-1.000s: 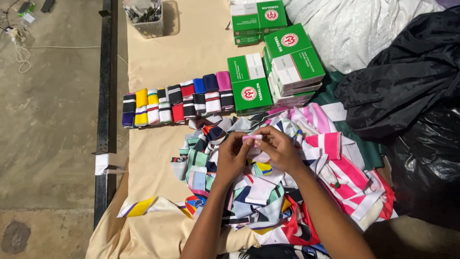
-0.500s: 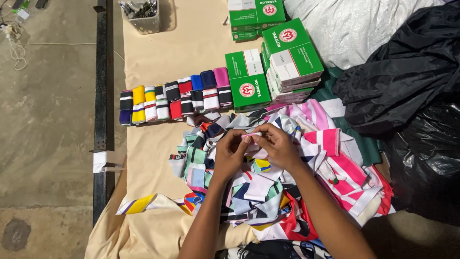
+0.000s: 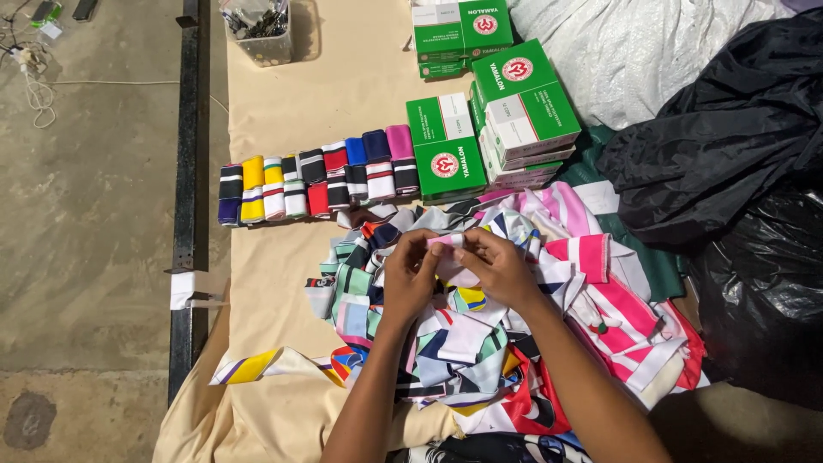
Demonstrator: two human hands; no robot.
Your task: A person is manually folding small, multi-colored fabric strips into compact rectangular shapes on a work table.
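My left hand (image 3: 409, 277) and my right hand (image 3: 499, 267) meet above a heap of striped collar strips (image 3: 506, 326) and together pinch a small pink and white strip (image 3: 447, 244). The heap is a jumble of pink, white, green, navy and red knit pieces on a beige cloth-covered table (image 3: 283, 257). Beyond my hands lies a neat row of folded coloured strips (image 3: 317, 176), running from purple and yellow on the left to pink on the right.
Green and white boxes (image 3: 480, 129) are stacked behind the row. Black plastic bags (image 3: 729, 154) and a white woven sack (image 3: 634, 51) fill the right side. A clear bin (image 3: 261, 30) stands at the far edge. A black metal rail (image 3: 184, 214) borders the concrete floor on the left.
My hands stay together on the small pink strip, with the fingers shifting slightly. The view has drifted a little; nothing else has moved.
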